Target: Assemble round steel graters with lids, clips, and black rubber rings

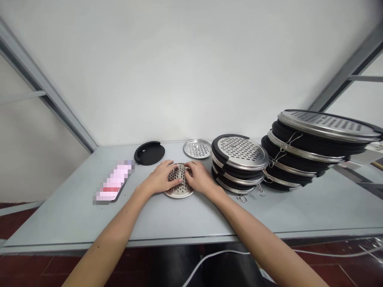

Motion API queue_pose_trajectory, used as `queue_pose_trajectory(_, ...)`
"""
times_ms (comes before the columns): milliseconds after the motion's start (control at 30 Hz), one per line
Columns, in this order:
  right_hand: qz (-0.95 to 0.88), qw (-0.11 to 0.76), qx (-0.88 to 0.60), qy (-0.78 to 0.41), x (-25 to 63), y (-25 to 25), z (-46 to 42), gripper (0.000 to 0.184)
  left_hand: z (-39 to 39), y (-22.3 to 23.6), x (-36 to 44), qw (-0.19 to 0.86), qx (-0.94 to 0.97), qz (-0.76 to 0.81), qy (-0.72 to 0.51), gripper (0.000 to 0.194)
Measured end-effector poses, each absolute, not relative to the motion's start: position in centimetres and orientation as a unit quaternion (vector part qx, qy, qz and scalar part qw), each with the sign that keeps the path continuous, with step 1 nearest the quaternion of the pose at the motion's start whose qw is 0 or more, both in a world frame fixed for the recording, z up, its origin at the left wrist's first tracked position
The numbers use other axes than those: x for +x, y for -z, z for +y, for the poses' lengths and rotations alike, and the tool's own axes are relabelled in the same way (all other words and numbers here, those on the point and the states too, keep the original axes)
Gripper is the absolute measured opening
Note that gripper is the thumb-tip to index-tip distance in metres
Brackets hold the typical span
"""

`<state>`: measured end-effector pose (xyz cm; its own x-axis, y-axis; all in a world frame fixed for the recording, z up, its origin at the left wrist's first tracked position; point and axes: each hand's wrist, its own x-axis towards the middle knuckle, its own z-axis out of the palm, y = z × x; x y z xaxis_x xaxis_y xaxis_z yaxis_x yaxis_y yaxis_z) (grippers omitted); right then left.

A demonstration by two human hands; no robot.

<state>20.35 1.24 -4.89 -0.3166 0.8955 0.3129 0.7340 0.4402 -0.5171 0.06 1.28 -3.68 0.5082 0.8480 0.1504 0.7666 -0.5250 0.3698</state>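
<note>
A round metal grater plate (178, 190) lies low over the table in front of me. My left hand (160, 178) grips its left side, thumb across the holes and fingers toward the far rim. From the right, my right hand (198, 177) curls over the opposite edge, its thumb also on the perforated face. The plate's side rims are hidden under both hands. Just beyond them rests a second round grater plate (197, 149). A black round holder (149, 154) with a raised rim and a small hole sits at the back left.
Close on my right stands a stack of black-rimmed graters (239, 153) with wire loops hanging out. A taller, leaning stack (317, 153) rises farther right. A blurred phone-like slab (115, 184) lies left on the grey table (74, 215). A white cable (220, 252) runs below the front edge.
</note>
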Motion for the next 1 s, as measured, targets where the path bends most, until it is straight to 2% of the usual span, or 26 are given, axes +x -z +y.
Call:
queue_pose_trajectory(167,-0.795,0.303,-0.506,-0.141,20.4,5.6,1.5,0.030,1.0,3.6,0.4,0.134,0.861,0.464,-0.160,0.060)
queue_pose_trajectory(400,-0.802,0.257,-0.518,-0.147,20.4,5.8,1.6,0.033,1.1,3.3,0.1,0.139,0.863,0.458,-0.160,0.063)
queue_pose_trajectory(700,-0.812,0.252,-0.512,-0.126,20.3,5.8,1.5,0.033,1.5,3.0,-0.5,0.134,0.869,0.442,-0.177,0.047)
queue_pose_trajectory(1000,-0.817,0.250,-0.506,-0.119,20.0,5.8,1.5,0.034,1.8,3.2,-0.7,0.141,0.868,0.445,-0.169,0.048)
